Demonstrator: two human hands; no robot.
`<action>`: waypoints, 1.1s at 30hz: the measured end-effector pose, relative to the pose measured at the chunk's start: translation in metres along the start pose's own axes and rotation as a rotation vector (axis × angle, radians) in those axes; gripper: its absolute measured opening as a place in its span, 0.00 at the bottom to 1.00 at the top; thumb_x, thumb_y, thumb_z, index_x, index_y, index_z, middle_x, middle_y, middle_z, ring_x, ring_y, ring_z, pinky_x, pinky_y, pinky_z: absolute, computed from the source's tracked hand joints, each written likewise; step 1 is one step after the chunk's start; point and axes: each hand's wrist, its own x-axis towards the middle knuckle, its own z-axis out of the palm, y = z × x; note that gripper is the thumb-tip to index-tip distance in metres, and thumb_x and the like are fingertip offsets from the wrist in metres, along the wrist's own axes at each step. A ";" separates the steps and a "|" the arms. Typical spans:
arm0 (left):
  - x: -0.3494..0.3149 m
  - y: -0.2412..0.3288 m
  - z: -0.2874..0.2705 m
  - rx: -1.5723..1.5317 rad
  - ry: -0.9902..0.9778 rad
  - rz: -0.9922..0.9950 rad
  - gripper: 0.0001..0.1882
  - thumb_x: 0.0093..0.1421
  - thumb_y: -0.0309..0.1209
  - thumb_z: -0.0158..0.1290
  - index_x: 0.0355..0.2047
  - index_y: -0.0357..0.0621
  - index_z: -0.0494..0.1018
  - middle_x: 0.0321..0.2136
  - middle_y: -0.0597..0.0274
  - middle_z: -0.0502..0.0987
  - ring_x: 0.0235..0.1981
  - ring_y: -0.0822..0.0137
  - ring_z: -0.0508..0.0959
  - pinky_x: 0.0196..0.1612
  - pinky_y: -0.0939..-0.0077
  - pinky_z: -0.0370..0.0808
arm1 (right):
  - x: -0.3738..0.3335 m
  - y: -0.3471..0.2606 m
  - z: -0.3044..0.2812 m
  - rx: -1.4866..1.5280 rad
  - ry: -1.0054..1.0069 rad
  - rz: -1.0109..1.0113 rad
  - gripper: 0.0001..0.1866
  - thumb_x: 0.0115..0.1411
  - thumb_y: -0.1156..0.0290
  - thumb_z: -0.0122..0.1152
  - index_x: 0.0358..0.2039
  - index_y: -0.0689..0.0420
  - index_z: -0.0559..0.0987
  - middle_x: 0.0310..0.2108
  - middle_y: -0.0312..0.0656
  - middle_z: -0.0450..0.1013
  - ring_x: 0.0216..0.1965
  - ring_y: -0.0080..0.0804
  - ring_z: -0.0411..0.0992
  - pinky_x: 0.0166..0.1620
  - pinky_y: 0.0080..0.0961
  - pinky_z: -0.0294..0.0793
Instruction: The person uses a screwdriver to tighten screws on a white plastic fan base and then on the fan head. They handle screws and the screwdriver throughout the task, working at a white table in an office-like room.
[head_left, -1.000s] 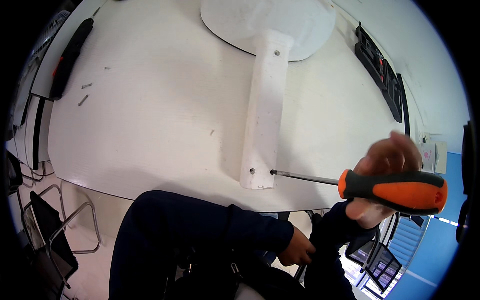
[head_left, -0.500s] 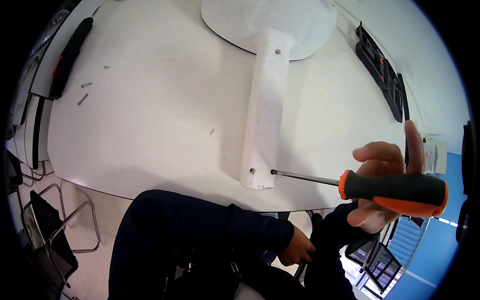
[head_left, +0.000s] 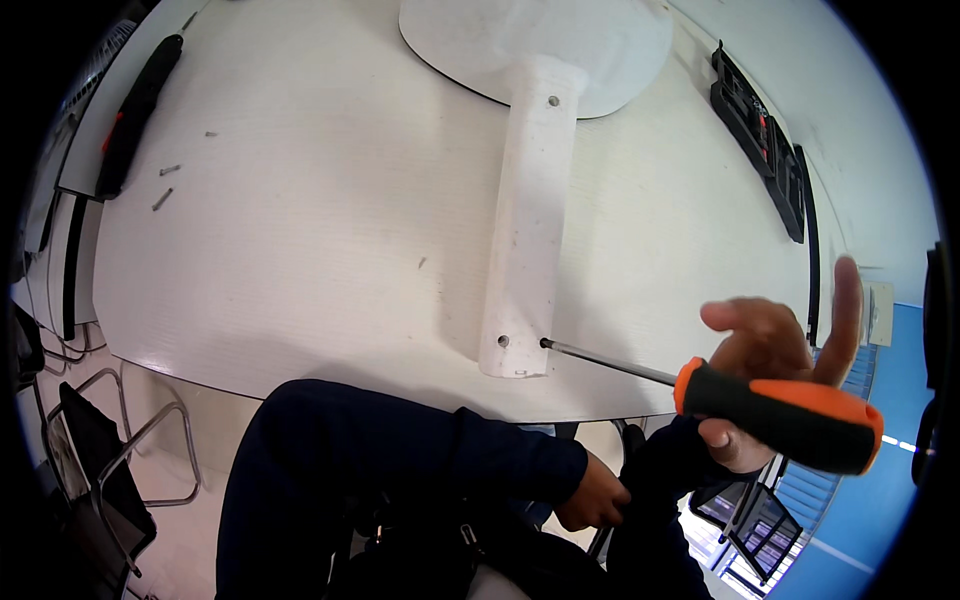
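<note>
In my right hand (head_left: 765,345) is a screwdriver (head_left: 785,415) with a black and orange handle. Thumb below and fingers above, the grip is loose, and a finger sticks up. The shaft runs left, its tip at a hole in the side of a long white bar (head_left: 530,220), near the bar's close end. Two more round holes show on the bar's top, one by each end. At its far end the bar overlaps a white rounded plate (head_left: 450,45). My left hand (head_left: 594,495) is closed beside my right sleeve; what its fingers hold is hidden.
Several small screws (head_left: 163,199) lie on the white table (head_left: 300,250), mostly at the left. A black power tool (head_left: 140,115) rests at the left edge. An open black tool case (head_left: 758,135) is at the right. Chairs (head_left: 100,470) stand below the table.
The screwdriver's handle has turned about its shaft, and its end has dipped lower. My right hand's fingers have shifted around it. My left hand stays still.
</note>
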 end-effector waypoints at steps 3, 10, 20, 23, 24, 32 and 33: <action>0.001 0.001 0.002 0.006 0.015 0.007 0.11 0.51 0.40 0.49 0.16 0.53 0.76 0.23 0.74 0.74 0.34 0.67 0.69 0.35 0.70 0.67 | 0.003 -0.002 -0.009 -0.072 -0.226 -0.157 0.48 0.42 0.64 0.70 0.56 0.65 0.49 0.26 0.46 0.74 0.19 0.26 0.71 0.22 0.15 0.70; 0.002 0.001 0.005 -0.046 -0.002 0.005 0.13 0.52 0.41 0.47 0.17 0.53 0.76 0.25 0.73 0.75 0.35 0.67 0.69 0.36 0.69 0.68 | 0.001 0.004 0.003 -0.209 0.105 0.016 0.50 0.40 0.48 0.69 0.54 0.67 0.55 0.22 0.43 0.72 0.12 0.19 0.65 0.17 0.09 0.64; 0.003 0.001 0.008 -0.038 -0.003 -0.009 0.13 0.52 0.42 0.47 0.19 0.52 0.76 0.26 0.72 0.75 0.37 0.66 0.69 0.37 0.69 0.68 | 0.006 0.001 -0.007 -0.327 -0.010 -0.096 0.55 0.40 0.48 0.68 0.56 0.70 0.48 0.25 0.47 0.73 0.13 0.24 0.68 0.20 0.12 0.68; 0.003 0.001 0.008 -0.039 -0.010 -0.003 0.13 0.52 0.42 0.47 0.19 0.52 0.76 0.26 0.72 0.75 0.37 0.66 0.69 0.37 0.69 0.68 | 0.003 0.001 0.005 -0.161 0.159 -0.024 0.57 0.41 0.47 0.67 0.57 0.70 0.44 0.26 0.49 0.73 0.13 0.23 0.67 0.19 0.11 0.67; 0.003 0.000 0.007 -0.029 0.001 -0.003 0.13 0.52 0.42 0.47 0.19 0.52 0.76 0.26 0.71 0.75 0.37 0.66 0.69 0.37 0.69 0.68 | 0.002 -0.002 0.010 -0.069 0.194 0.037 0.59 0.41 0.48 0.68 0.58 0.69 0.40 0.28 0.50 0.73 0.12 0.22 0.67 0.18 0.10 0.66; 0.002 0.000 0.003 -0.001 0.002 -0.028 0.07 0.51 0.34 0.52 0.18 0.53 0.77 0.25 0.77 0.75 0.37 0.71 0.71 0.35 0.76 0.69 | 0.005 -0.004 0.002 -0.350 0.123 -0.128 0.54 0.41 0.51 0.69 0.56 0.68 0.47 0.22 0.44 0.71 0.12 0.20 0.64 0.17 0.09 0.63; 0.002 0.000 0.002 -0.011 -0.001 -0.027 0.07 0.51 0.34 0.52 0.18 0.54 0.77 0.26 0.77 0.75 0.37 0.71 0.71 0.35 0.76 0.69 | 0.006 -0.002 0.001 -0.378 0.125 -0.152 0.53 0.41 0.51 0.69 0.56 0.68 0.49 0.21 0.43 0.70 0.12 0.20 0.64 0.17 0.09 0.63</action>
